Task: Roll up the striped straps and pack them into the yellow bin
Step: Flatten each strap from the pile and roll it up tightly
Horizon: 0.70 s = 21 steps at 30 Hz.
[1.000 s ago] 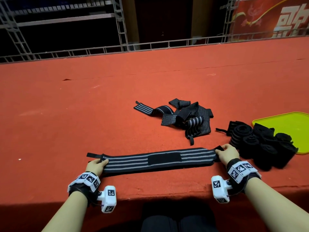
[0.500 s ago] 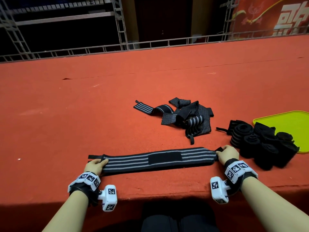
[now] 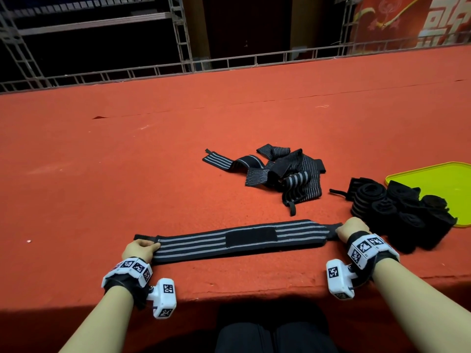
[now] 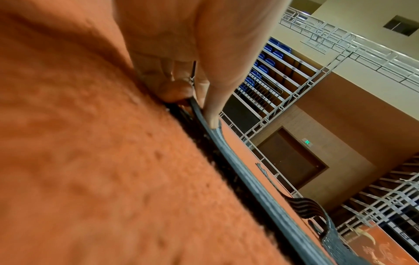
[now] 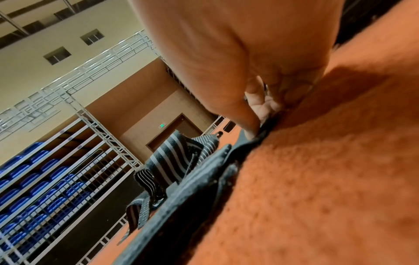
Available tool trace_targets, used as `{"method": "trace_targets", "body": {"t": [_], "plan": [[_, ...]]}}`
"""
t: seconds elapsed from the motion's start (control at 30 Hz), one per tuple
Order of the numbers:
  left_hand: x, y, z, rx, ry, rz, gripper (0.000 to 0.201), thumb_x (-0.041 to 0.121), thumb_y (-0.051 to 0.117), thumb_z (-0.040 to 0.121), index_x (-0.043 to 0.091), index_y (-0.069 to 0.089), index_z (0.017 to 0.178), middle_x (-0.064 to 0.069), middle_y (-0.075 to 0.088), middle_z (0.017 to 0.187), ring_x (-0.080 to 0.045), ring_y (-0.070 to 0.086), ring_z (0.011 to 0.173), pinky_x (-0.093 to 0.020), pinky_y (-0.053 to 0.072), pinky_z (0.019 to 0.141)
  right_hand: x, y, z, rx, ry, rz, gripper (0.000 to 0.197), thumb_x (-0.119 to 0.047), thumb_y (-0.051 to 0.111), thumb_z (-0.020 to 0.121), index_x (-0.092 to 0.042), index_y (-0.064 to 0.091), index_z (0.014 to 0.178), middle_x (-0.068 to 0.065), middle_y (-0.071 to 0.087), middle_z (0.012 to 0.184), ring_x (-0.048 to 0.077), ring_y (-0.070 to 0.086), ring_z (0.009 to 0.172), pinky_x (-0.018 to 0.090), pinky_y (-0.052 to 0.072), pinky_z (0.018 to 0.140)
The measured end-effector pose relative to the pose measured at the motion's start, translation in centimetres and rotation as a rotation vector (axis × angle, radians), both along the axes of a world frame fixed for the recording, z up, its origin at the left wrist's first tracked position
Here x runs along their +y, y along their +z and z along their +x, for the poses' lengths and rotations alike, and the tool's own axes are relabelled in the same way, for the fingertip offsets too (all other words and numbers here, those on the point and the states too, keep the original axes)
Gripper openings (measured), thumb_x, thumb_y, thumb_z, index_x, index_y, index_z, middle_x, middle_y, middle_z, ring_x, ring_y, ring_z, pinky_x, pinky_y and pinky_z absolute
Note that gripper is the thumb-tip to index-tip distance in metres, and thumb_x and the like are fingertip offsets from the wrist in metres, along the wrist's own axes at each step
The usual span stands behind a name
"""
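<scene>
A black strap with grey stripes [image 3: 229,240] lies stretched flat along the near edge of the red table. My left hand [image 3: 141,248] pinches its left end, thumb on top as the left wrist view shows [image 4: 204,100]. My right hand [image 3: 353,228] pinches the right end, where the strap [image 5: 249,141] runs under the thumb. A heap of unrolled striped straps [image 3: 285,174] lies behind the middle. Several rolled black straps [image 3: 402,212] sit to the right, partly on the yellow bin [image 3: 443,182].
The red felt table [image 3: 127,161] stretches far to the left and back. Its front edge runs just below my wrists. A metal truss rail [image 3: 229,64] lines the far edge.
Both hands have stayed at the ends of the flat strap. The strap lies about where it did; only the camera view has shifted slightly.
</scene>
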<state>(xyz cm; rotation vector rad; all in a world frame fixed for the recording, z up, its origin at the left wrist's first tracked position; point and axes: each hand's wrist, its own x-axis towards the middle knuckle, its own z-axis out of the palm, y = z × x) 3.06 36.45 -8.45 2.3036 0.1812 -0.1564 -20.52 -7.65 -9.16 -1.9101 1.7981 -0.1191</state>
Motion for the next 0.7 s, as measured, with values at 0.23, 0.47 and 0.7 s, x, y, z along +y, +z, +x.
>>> {"method": "trace_targets", "body": {"t": [0.23,0.47,0.7], "plan": [[0.1,-0.4,0.2,0.018,0.022,-0.016,0.015,0.02,0.076,0.078,0.008,0.069,0.085,-0.011,0.067,0.085,-0.029,0.062,0.075,-0.033,0.048,0.072,1.2,1.0,-0.7,0.034,0.058,-0.001,0.028,-0.013,0.054,0.092,0.001,0.059,0.116,0.02,0.056,0.124,0.035,0.049,0.119,0.038,0.034,0.101],[-1.9,1.7,0.9,-0.103,0.044,0.071,0.017,0.008,0.063,0.081,0.003,0.065,0.097,-0.018,0.067,0.1,-0.036,0.06,0.098,-0.035,0.044,0.083,1.5,1.5,-1.2,-0.103,0.149,-0.03,0.035,-0.014,0.051,0.09,-0.001,0.046,0.123,0.025,0.056,0.122,0.038,0.048,0.119,0.035,0.034,0.095],[-5.9,2.2,0.3,-0.036,-0.195,-0.106,0.008,0.013,0.06,0.088,0.007,0.06,0.082,-0.007,0.055,0.067,-0.025,0.053,0.072,-0.037,0.046,0.074,0.8,1.2,-1.6,-0.185,0.209,0.111,0.062,-0.055,0.06,0.083,0.0,0.062,0.11,0.019,0.063,0.115,0.035,0.056,0.11,0.04,0.04,0.1]]}}
